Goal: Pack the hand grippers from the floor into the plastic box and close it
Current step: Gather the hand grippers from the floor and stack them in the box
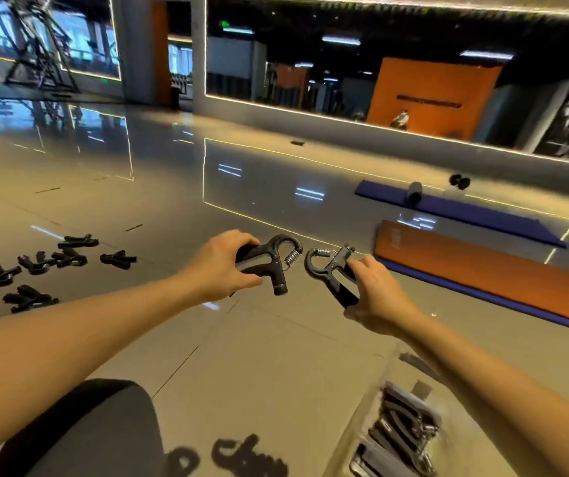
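While both arms reach forward over the floor (276,356), each hand carries one hand gripper. Left hand (217,266): grip clenched round the handles of a black gripper (269,261), spring end pointing right. Right hand (377,287): grip clenched on the handles of a second gripper (331,270), its hook and spring pointing left. The two springs sit near each other, not touching, both held up off the tiles.

Loose grippers (35,266) lie scattered on the floor at far left, well apart from the hands. Plastic box (362,418) at lower right, below the right forearm, blurred; dark grippers (403,428) already stacked inside, no lid on top.

Open tile between the scatter and the box. Orange mat (482,270) and a blue mat (465,208) bound the right side. A dark knee (86,435) fills the lower left edge. Mirrored wall (379,74) at the back.
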`<state>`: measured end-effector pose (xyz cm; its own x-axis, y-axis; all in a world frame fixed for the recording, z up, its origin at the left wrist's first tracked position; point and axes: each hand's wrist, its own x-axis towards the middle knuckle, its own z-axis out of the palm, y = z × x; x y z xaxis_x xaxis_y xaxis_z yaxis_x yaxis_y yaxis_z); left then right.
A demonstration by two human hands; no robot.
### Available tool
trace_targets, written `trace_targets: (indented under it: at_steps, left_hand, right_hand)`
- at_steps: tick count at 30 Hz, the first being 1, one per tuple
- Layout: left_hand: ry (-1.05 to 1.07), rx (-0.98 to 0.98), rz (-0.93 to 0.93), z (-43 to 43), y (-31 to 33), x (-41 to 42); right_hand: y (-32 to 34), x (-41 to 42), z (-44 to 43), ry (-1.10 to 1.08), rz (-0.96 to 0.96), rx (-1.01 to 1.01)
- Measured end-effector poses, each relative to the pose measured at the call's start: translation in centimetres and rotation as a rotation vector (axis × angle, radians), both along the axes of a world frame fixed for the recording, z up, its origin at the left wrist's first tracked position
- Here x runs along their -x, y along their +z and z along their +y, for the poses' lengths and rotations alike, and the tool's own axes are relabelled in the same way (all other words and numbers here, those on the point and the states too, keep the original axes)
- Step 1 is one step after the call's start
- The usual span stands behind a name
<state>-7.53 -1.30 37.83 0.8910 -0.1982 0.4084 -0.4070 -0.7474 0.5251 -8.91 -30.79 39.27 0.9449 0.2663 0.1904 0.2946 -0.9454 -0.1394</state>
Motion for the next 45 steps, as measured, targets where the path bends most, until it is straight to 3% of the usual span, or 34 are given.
trace_targets:
  at_steps: [9,22,35,45]
  left_hand:
    - [-0.142,-0.091,-0.025,-15.3,4.0,2.0]
    - [-0.262,-0.128,0.073,-24.3,0.3,-2.8]
    - [-0.525,-0.308,0.419,-35.2,-12.3,-11.5]
    - [-0.624,-0.363,0.539,-42.6,-23.3,-12.7]
  right_hand:
    - [2.7,4.6,-14.3,-0.073,-0.071,-0.038]
    - [0.1,1.9,-23.5,-0.254,0.003,0.017]
    - [-11.2,-1.0,-30.7,-0.486,0.2,-0.175]
    - [-16.7,-3.2,-36.3,-0.609,0.308,-0.209]
